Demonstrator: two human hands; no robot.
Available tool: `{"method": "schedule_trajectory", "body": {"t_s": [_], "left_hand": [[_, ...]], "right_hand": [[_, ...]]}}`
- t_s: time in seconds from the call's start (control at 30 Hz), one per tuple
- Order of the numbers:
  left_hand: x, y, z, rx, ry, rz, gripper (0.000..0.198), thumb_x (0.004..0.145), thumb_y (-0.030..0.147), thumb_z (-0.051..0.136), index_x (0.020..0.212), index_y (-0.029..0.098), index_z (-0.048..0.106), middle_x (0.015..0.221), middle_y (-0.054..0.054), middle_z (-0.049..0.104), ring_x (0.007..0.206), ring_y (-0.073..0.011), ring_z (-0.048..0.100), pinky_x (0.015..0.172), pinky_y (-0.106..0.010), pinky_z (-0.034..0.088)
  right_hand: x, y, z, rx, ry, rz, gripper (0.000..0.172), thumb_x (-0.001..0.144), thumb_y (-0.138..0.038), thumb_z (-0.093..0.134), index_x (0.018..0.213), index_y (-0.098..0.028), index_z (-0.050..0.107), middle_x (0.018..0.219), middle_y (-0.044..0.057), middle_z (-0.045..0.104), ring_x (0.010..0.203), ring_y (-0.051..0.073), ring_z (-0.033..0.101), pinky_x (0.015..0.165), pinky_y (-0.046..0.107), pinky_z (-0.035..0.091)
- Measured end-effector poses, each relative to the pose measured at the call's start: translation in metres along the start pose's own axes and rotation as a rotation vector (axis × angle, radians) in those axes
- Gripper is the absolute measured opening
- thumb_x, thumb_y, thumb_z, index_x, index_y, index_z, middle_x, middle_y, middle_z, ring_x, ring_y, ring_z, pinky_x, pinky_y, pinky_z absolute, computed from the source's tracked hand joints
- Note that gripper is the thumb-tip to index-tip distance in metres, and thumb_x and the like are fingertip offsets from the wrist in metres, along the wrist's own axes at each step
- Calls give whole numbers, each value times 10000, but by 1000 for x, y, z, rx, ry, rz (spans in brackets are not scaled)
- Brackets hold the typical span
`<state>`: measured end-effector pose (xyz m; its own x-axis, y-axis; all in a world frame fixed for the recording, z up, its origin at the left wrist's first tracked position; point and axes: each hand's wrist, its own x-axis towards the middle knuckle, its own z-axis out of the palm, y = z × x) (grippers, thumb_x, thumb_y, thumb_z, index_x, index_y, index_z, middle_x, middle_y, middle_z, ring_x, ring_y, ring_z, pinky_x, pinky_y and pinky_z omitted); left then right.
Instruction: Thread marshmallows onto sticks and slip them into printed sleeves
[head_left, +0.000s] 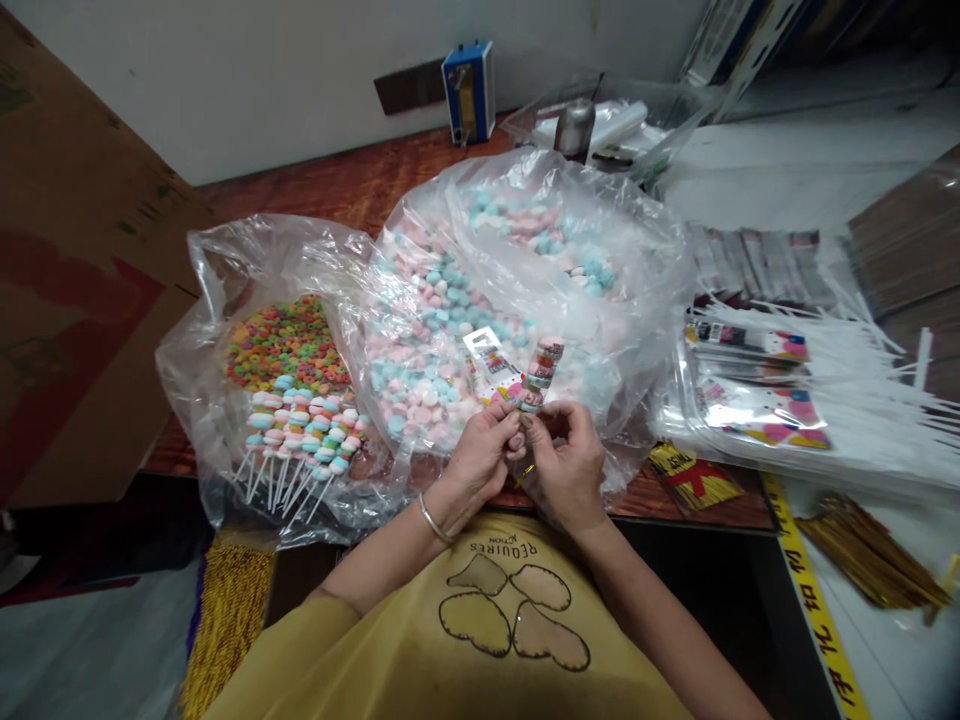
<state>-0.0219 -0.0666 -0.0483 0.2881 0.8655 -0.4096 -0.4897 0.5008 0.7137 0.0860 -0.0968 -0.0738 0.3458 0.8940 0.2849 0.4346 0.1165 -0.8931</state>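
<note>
Both my hands meet at the table's front edge, in front of a big clear bag of pink, blue and white candies [420,375]. My left hand [484,450] is closed, its fingers pinching the gathered neck of a small printed packet [541,372]. On the other side of the neck, my right hand [568,460] pinches as well, with a gold tie [526,474] showing between the hands. The packet stands upright above my fingertips. Just behind my left hand lies a flat printed bag [491,365] on the candies.
Candy skewers on white sticks [304,430] and colourful rings [289,340] lie in a clear bag at left. At right are printed bags [765,410], white sticks [885,375] and gold ties [874,550]. A blue box [469,92] stands at the back; a carton [75,270] is far left.
</note>
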Motion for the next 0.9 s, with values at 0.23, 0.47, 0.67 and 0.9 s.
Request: {"method": "schedule_trajectory", "body": {"t_s": [0.23,0.47,0.67,0.9], "left_hand": [[-4,-2,-11,471,-15,229,214,884,374,674,939,177,613,660,46,492,547,-85,430,518,-208,357],[-4,-8,-25,1318,35,882,182,992,182,437,1074,176,600,973,-88,675,910,-195,636,818,-331,510],[-5,-8,-19,1131,143,768,148,1002,200,456,1007,196,603,902,-48,676,832,-166,634,766,-287,490],[-6,-14,-15,733,5,524,201,996,344,514,1093,218,638,673,34,542,591,-124,503,606,-252,430]], "right_hand": [[10,1,-7,278,-109,123,162,900,-348,683,978,-206,683,961,50,722,869,198,675,792,337,544],[7,-1,-1,466,-170,347,270,812,-440,747,791,-178,686,618,-20,635,543,136,545,540,263,450],[2,-13,4,429,-118,294,219,856,-397,703,787,-189,689,713,-2,670,654,148,594,630,268,497],[3,-7,6,600,-124,367,246,855,-446,710,826,-209,650,629,-25,629,546,138,562,545,266,489]]}}
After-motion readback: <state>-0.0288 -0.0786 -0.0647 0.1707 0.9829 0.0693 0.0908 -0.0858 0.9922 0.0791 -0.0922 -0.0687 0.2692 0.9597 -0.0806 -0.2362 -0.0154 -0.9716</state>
